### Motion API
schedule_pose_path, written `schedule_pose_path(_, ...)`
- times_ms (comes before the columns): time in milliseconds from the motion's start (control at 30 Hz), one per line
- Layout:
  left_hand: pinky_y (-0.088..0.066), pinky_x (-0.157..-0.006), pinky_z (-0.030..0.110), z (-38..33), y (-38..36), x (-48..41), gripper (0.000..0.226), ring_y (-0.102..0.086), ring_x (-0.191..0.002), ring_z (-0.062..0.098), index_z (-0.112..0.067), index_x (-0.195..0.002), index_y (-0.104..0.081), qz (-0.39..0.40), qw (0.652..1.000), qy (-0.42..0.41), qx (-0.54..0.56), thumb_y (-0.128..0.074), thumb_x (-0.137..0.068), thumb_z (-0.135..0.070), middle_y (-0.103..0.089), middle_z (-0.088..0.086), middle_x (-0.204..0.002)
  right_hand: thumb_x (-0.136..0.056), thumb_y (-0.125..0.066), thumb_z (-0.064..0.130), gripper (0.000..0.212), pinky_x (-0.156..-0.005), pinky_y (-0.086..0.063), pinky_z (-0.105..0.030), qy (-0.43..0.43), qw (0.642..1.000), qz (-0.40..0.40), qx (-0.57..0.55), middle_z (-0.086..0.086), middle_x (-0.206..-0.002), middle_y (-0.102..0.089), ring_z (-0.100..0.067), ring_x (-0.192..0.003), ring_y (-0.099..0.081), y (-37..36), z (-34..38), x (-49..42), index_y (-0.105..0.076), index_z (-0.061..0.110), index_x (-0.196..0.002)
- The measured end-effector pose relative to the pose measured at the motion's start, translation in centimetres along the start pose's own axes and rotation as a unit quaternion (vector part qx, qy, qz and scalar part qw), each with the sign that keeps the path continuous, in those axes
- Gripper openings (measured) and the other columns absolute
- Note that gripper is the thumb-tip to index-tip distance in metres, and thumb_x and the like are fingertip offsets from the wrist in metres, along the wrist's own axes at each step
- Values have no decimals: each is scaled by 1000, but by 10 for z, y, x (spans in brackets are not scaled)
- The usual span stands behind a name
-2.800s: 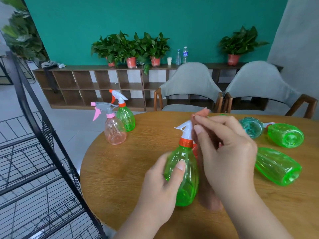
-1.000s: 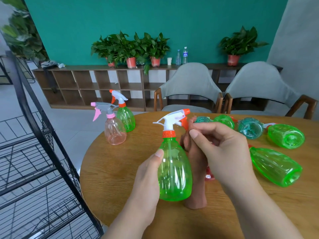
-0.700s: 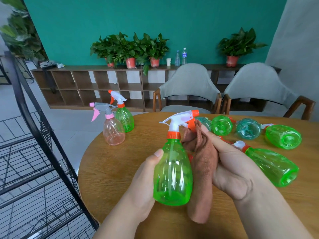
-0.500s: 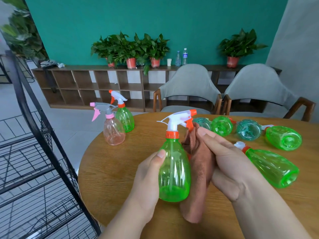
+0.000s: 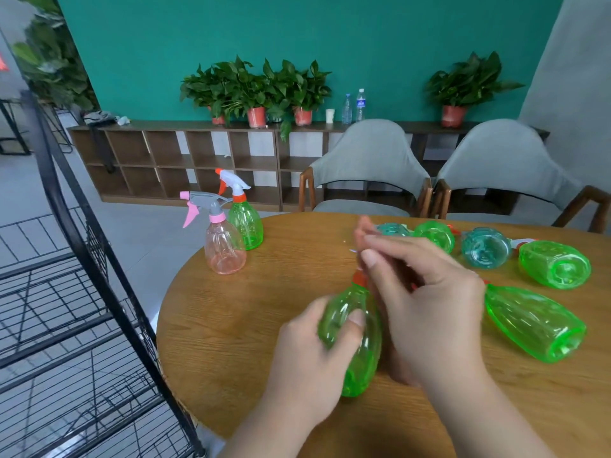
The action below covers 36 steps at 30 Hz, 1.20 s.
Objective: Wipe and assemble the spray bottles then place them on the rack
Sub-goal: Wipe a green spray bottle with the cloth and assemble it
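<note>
bottle [image 5: 355, 338] near-upright, orange collar [image 5: 358, 279] uppermost

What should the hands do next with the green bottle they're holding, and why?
Probably carry the green spray bottle left to the black wire rack. The left hand grips its body, its orange collar sits on the neck, and the right hand is curled over the top, blurred, so it looks assembled. If the top needs more rubbing, finish that first.

Bare table [image 5: 231, 325] front-left; lying bottles [image 5: 532, 322] along the right.
</note>
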<state>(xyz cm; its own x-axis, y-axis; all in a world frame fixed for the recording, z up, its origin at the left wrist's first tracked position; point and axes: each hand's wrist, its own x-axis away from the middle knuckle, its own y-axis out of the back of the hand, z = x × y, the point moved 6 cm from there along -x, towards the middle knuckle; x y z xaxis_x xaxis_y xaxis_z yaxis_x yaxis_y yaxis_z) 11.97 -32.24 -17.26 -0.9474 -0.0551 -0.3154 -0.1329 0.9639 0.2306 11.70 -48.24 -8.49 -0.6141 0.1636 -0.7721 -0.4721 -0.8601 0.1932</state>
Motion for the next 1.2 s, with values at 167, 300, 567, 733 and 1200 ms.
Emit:
schedule_pose_path(167, -57, -84, 27, 1, 14, -7, 46, -75, -97, 9, -33, -113, -78, -44, 996, 10, 77, -58, -86, -64, -80, -9, -102, -91, -84, 7, 17, -96, -53, -20, 16, 999, 7, -34, 10, -108, -78, -9, -108, -74, -12, 3, 7, -85, 17, -105)
schedule_pose_path(300, -61, -91, 41, 4, 25, -12, 42, -75, -104, 20, -34, -109, -77, -60, 988, 40, 137, -57, -89, -65, -80, 1, -107, -91, -84, 11, 19, -91, -52, -15, -57, 995, 75, -34, 17, -103, -78, -7, -106, -74, -20, -14, 12, -85, 26, -103)
schedule_pose_path(567, -48, -74, 8, 17, 35, -22, 43, -66, -98, -14, -42, -122, -59, -67, 986, 120, 94, -54, -89, -69, -71, -17, -115, -92, -85, 18, 18, -93, -61, -38, -201, 967, 135, -79, 21, -95, -81, -3, -97, -76, -25, -31, 21, -85, 35, -98)
schedule_pose_path(733, -56, -105, 36, 41, 48, -51, 63, -63, -123, 9, -61, -126, -55, -128, 986, 105, -14, -68, -72, -93, -67, -11, -128, -92, -84, 14, 17, -90, -61, -32, -237, 959, 98, -118, 20, -92, -81, -1, -92, -76, -24, -36, 19, -84, 31, -96)
schedule_pose_path(1200, -43, -96, 30, 66, 37, -160, 78, -59, -135, 29, -15, -155, -42, -133, 960, 153, -193, -76, -96, -52, -62, 7, -147, -95, -79, 9, 20, -89, -58, -32, -358, 894, 7, -270, 7, -102, -83, -9, -105, -78, -33, -77, 8, -84, 27, -102)
